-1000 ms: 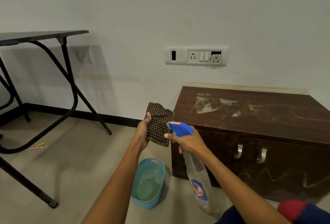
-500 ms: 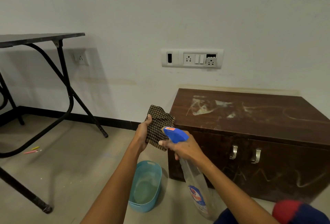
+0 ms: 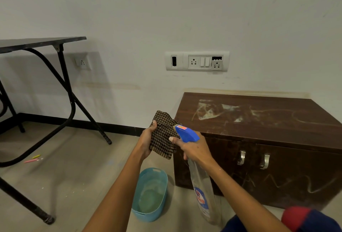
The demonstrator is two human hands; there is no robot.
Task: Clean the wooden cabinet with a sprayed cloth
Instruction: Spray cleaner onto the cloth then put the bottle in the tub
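Observation:
A low dark wooden cabinet stands against the wall at the right, its top smeared with whitish marks and its front scribbled with chalk-like lines. My left hand holds a brown checked cloth upright just left of the cabinet's corner. My right hand grips a clear spray bottle with a blue trigger head, whose nozzle points at the cloth from a few centimetres away.
A light blue plastic tub sits on the floor below my hands. A black folding table with metal legs stands at the left. Coloured chalk sticks lie on the floor. A socket panel is on the wall.
The view has shifted slightly. Both hands stay together with the nozzle aimed at the cloth; they sit a little lower and further left in view than a second ago.

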